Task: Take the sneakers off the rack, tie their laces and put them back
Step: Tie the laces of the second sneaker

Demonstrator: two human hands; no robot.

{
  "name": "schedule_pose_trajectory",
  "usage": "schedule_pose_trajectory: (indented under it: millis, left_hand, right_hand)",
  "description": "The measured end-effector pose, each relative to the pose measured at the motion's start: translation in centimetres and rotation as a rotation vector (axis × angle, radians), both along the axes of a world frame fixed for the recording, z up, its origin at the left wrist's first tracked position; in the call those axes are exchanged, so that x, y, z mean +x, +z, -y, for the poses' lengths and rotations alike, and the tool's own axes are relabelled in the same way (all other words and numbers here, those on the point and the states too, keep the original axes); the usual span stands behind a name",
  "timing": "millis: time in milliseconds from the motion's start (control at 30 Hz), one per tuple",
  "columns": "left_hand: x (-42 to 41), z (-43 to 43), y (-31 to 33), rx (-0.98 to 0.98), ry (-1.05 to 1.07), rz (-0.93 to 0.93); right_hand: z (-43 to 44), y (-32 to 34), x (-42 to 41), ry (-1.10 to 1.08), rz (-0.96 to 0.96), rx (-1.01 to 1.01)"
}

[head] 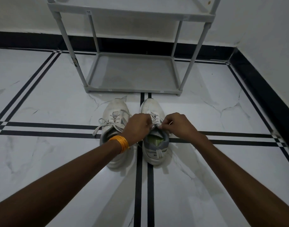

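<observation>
Two white sneakers with grey collars stand side by side on the floor, toes toward the rack. The left sneaker (115, 112) has a tied bow with loops spread to its left. Over the right sneaker (154, 145), my left hand (138, 126) and my right hand (176, 125) each pinch a strand of its laces (154, 119) just above the tongue, fingers closed. A lace end trails off the right shoe's near right side. An orange bangle sits on my left wrist. The grey shoe rack (132, 90) stands just beyond the shoes, its bottom shelf bare.
The floor is white marble tile with black stripes (50, 126) crossing under the shoes. A black skirting board (263, 89) runs along the wall behind the rack and down the right side. The rack's upper shelf (132, 12) is at the top edge.
</observation>
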State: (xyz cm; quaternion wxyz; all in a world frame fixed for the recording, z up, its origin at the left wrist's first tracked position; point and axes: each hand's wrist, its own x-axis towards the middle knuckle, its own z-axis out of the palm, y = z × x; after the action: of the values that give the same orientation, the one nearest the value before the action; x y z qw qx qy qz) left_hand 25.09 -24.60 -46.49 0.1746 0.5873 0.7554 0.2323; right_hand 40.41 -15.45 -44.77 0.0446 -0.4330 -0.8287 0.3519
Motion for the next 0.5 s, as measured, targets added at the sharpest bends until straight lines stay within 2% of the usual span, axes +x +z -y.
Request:
schedule_pose_trajectory:
  millis: [133,333,500]
  left_hand:
    - [-0.1,-0.1,0.0,-0.039,0.032,0.046]
    - [-0.9,0.6,0.5,-0.001,-0.113,-0.180]
    - [-2.3,0.8,0.4,-0.018,-0.139,-0.229]
  right_hand:
    - [0.6,-0.4,-0.3,0.025,0.021,0.099]
    - [0.4,-0.7,-0.3,0.104,0.104,0.381]
    - [1.0,-1.7,-0.2,0.220,0.216,0.506]
